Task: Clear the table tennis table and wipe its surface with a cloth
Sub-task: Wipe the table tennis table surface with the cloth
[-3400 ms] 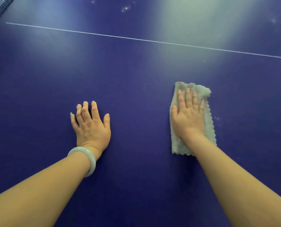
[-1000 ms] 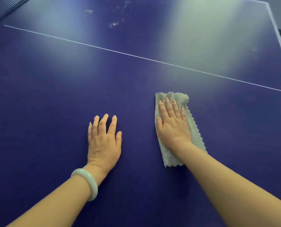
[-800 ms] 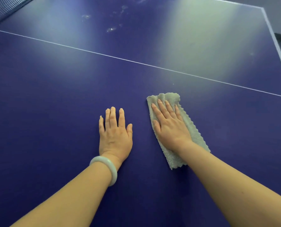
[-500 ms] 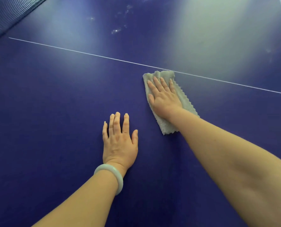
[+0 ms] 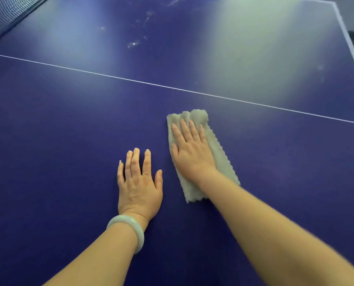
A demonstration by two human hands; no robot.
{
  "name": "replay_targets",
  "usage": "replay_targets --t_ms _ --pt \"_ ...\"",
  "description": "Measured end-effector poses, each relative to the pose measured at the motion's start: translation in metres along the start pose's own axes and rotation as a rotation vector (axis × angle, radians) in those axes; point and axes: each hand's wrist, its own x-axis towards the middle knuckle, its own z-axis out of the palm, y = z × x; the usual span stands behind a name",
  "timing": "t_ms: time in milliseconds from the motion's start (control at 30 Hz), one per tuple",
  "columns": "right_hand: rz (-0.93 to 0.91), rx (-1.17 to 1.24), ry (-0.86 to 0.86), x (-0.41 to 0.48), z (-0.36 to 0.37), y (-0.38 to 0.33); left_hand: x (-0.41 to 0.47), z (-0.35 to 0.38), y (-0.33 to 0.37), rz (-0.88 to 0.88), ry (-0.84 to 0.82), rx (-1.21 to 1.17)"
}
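We find the right hand (image 5: 192,155) flat, fingers straight, pressing the cloth (image 5: 223,166) onto the table (image 5: 48,141), clasping nothing. The cloth lies just short of the white line (image 5: 110,76), having touched it half a second ago: a return stroke. The left hand (image 5: 140,182) lies flat and empty on the table, further from the line. Smudges (image 5: 133,44) beyond the line still await wiping.

The folded grey scallop-edged cloth (image 5: 220,159) lies on the dark blue table tennis table (image 5: 58,141) just right of frame centre, under the flat right hand (image 5: 192,155). The left hand (image 5: 140,184) rests on the table just left of the cloth, apart from it. A thin white line (image 5: 110,74) crosses above both; the dark mesh net (image 5: 0,15) sits at upper left
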Motion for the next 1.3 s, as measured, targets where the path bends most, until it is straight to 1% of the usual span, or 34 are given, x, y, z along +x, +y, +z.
replay_targets --t_ms 33,67,100,133,200,300,367,400,433,467,567,600,633,667,700,733,800,867,933,967,1000,1067,1167,1200,1233,1300 --pt "-0.047 0.005 -0.03 0.015 -0.004 0.007 0.0 0.0 0.0 -0.003 -0.007 -0.001" --pt "-0.036 0.004 -0.047 0.031 -0.009 0.023 0.0 0.0 0.0 -0.004 -0.012 -0.008" --pt "0.028 -0.009 -0.038 0.045 -0.013 0.044 0.0 -0.001 0.0 -0.004 -0.014 -0.016" --pt "0.131 -0.026 -0.02 0.055 -0.018 0.068 -0.001 -0.002 0.001 -0.002 -0.016 -0.019" --pt "0.375 -0.039 0.028 0.052 -0.027 0.119 -0.001 -0.002 0.0 0.001 -0.016 -0.017" --pt "0.675 0.039 0.087 -0.009 -0.033 0.165 -0.001 -0.002 0.0 0.004 -0.003 -0.015" --pt "0.808 0.06 0.119 -0.06 -0.027 0.153 -0.001 -0.002 0.0 0.002 -0.002 -0.019" --pt "0.837 0.042 0.134 -0.079 -0.021 0.135 -0.002 -0.002 0.0 0.002 -0.003 -0.021" --pt "0.812 0.014 0.14 -0.089 -0.015 0.111 -0.002 -0.001 0.0 0.003 -0.003 -0.023" --pt "0.741 -0.008 0.128 -0.091 -0.01 0.086 -0.002 -0.001 0.0 0.005 -0.004 -0.026" --pt "0.34 -0.031 0.041 -0.062 0.004 0.016 0.0 -0.003 -0.001 -0.003 -0.023 -0.031" --pt "0.228 -0.032 0.009 -0.051 0.002 0.008 -0.001 -0.004 0.0 -0.005 -0.03 -0.034" --pt "0.157 -0.038 -0.018 -0.039 0.0 0.009 -0.001 -0.004 0.0 -0.006 -0.028 -0.036" --pt "0.136 -0.05 -0.03 -0.031 -0.003 0.02 0.0 -0.004 0.0 -0.005 -0.024 -0.037" --pt "0.164 -0.052 -0.023 -0.028 -0.007 0.038 -0.001 -0.003 -0.001 -0.004 -0.02 -0.039" --pt "0.245 -0.045 -0.005 -0.031 -0.009 0.061 -0.001 -0.003 -0.001 -0.003 -0.014 -0.043" --pt "0.498 -0.011 0.075 -0.057 -0.017 0.113 -0.002 -0.004 -0.001 -0.002 -0.003 -0.05" --pt "0.74 0.037 0.132 -0.108 -0.022 0.151 -0.002 -0.005 0.0 0.004 -0.006 -0.041" --pt "0.91 0.062 0.137 -0.16 -0.018 0.151 -0.003 -0.006 0.0 0.009 -0.014 -0.031" --pt "0.949 0.05 0.147 -0.18 -0.011 0.138 -0.004 -0.006 -0.001 0.011 -0.021 -0.036" --pt "0.956 0.036 0.153 -0.193 -0.004 0.12 -0.004 -0.007 -0.001 0.017 -0.032 -0.049" --pt "0.891 0.0 0.136 -0.204 0.007 0.082 -0.002 -0.012 -0.005 0.036 -0.068 -0.139" --pt "0.777 -0.038 0.058 -0.202 0.014 0.045 -0.014 -0.029 -0.015 0.009 -0.139 -0.452" --pt "0.76 -0.039 0.041 -0.2 0.015 0.038 -0.029 -0.034 -0.019 -0.009 -0.131 -0.504" --pt "0.735 -0.035 0.036 -0.198 0.015 0.031 -0.05 -0.037 -0.022 -0.029 -0.11 -0.496" --pt "0.639 -0.029 0.05 -0.198 0.021 0.01 -0.103 -0.033 -0.024 -0.061 -0.08 -0.403"
